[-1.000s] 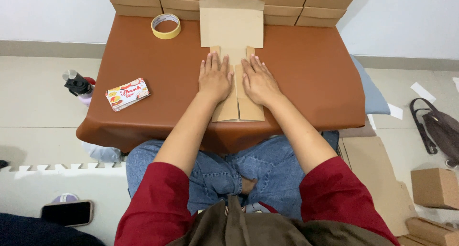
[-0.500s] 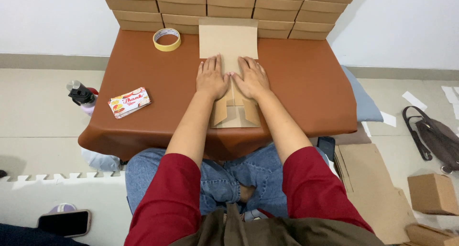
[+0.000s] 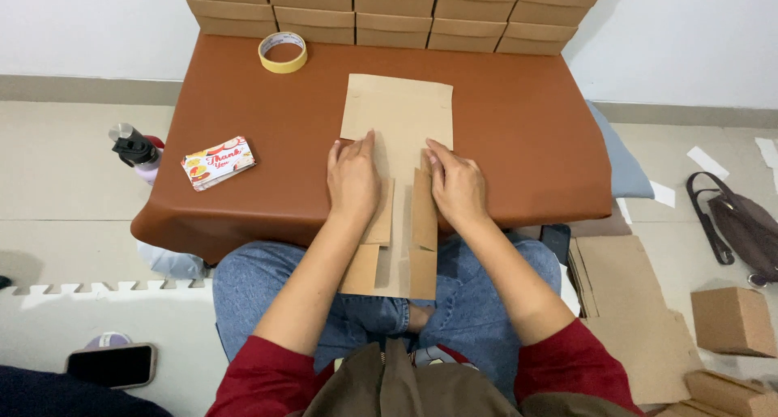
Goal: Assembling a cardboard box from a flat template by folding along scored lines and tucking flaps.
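Both hands have slid apart since half a second ago, and the cardboard blank (image 3: 399,125) now lies further toward the person, its near end hanging off the worktop (image 3: 519,133) edge over the jeans. Left hand (image 3: 353,178) lies flat, fingers together, pressing the left side flap down onto the blank; it grips nothing. Right hand (image 3: 458,186) does the same on the right flap, palm down, fingers stretched forward, holding nothing. Between the two hands a bare strip of cardboard shows. Far end of the blank rests flat on the brown worktop, pointing at the stacked boxes (image 3: 389,12) along the back edge. Tape roll (image 3: 283,51), yellow, sits at the back left, well apart from the hands. Small printed card pack (image 3: 217,162) lies near the left edge. Off the worktop to the left, a bottle (image 3: 136,151) stands on the floor; a phone (image 3: 110,365) lies lower left. On the right, flat cardboard sheets (image 3: 628,295) and a small box (image 3: 733,320) rest on the floor.
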